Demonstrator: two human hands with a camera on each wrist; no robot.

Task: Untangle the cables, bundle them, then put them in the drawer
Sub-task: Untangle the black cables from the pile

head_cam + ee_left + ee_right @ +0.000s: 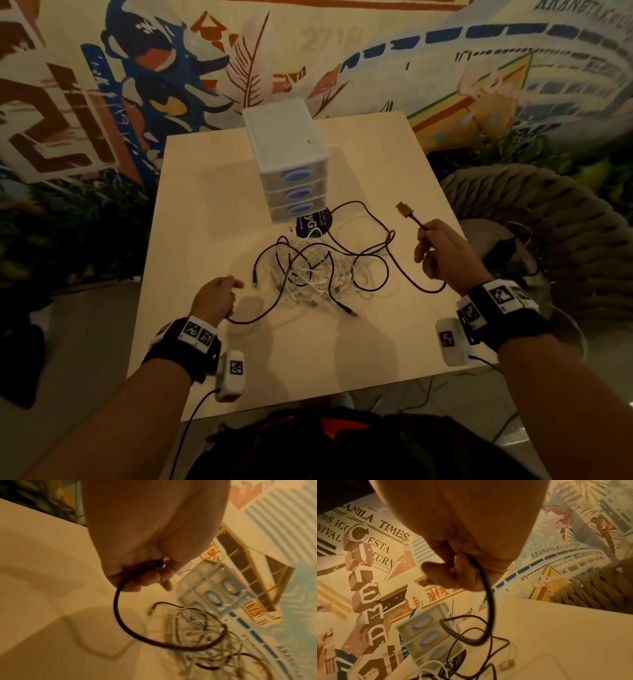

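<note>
Left hand (219, 298), near-left on pale wooden table (394, 329), curled round one end of long black cable (404, 274); right hand (442, 253) pinches its gold-plug end; tangled white and black cables (308, 270) centre; white three-drawer plastic cabinet (287, 154) far.

A pale wooden table (212, 192) carries a white three-drawer unit (289, 161), a dark round sticker (313, 222) and tangled black and white cables (308, 270) between the grips

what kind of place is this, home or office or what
Probably a cafe or lounge-style common room, not a plain office: a big painted mural covers the wall, a woven rope chair stands by the small table.
</note>
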